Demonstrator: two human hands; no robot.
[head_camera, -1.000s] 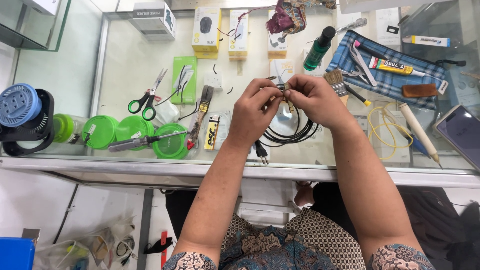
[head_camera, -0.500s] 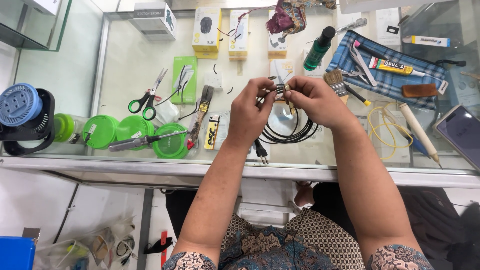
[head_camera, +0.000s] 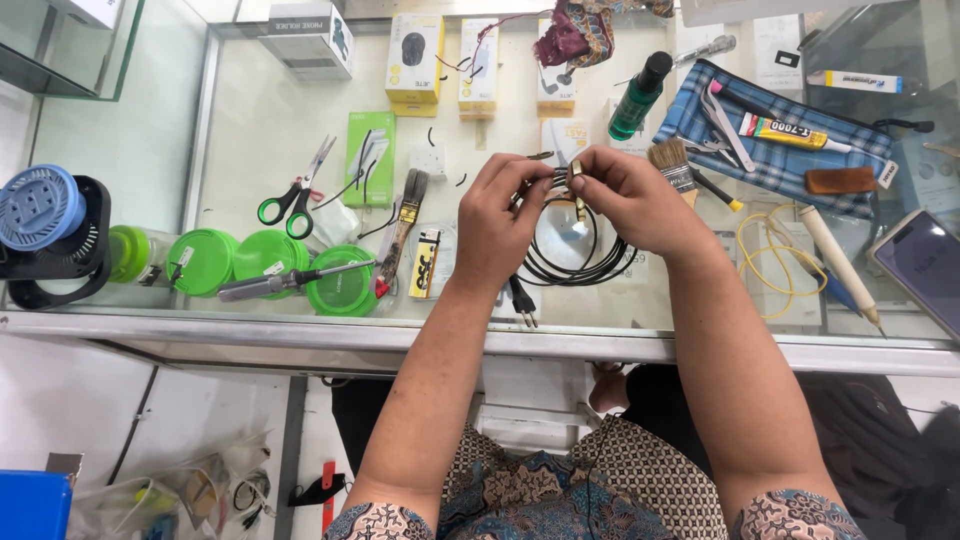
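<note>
Both hands are closed in a pinch grip at the top of a coiled black cable (head_camera: 570, 255). The left hand (head_camera: 505, 215) holds the bundled loops from the left side, and the right hand (head_camera: 630, 200) holds them from the right, with a small brass-coloured piece (head_camera: 577, 178) between its fingertips. The coil hangs below the hands, just above the glass table (head_camera: 250, 120), and its two-pin plug (head_camera: 522, 300) points toward the near edge.

I think the main risk is that the loops slip out of the fingers, because many turns are held only by the fingertips; then the coil would spring open and fall on the glass. The small brass piece could also drop and roll, and it would be hard to find among so many objects.

On the left of the hands a utility knife (head_camera: 405, 225) lies near, and further left a screwdriver (head_camera: 285, 283) rests on green lids (head_camera: 270, 262), beside green-handled scissors (head_camera: 295, 200). If the cable swings, it may catch on these tools. On the right, a paint brush (head_camera: 680, 170) and a yellow wire (head_camera: 765, 255) lie close to the right wrist, with a blue checked pouch (head_camera: 790, 150) farther away; a wide movement of the elbow could push them.
</note>
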